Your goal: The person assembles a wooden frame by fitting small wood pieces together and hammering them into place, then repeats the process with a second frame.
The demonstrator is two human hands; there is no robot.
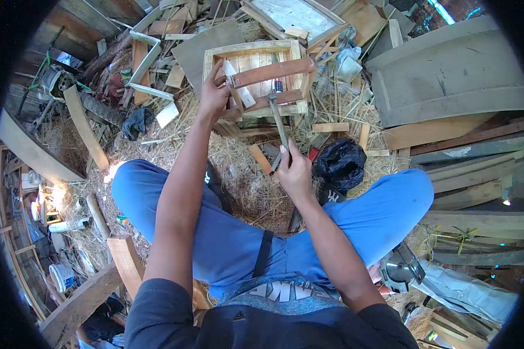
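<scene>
My left hand (pixel 215 93) is wrapped around the left end of a small reddish-brown wooden frame (pixel 271 72). The frame rests tilted over a pale slatted wooden crate (pixel 301 108). In my right hand (pixel 296 171) is the handle of a hammer (pixel 280 129), whose head lies by the frame's lower rail. A tool with a dark and red handle (pixel 278 85) shows between the rails, partly hidden. Beside the left hand, a white strip of wood (pixel 239 84) slants across the inside of the crate.
Straw and wood scraps cover the ground. A black plastic bag (pixel 340 165) lies right of my right hand. A large wooden panel (pixel 442 72) and stacked boards (pixel 477 174) stand at the right. Curved boards (pixel 87 128) lean at the left. A power tool (pixel 399 270) sits by my right knee.
</scene>
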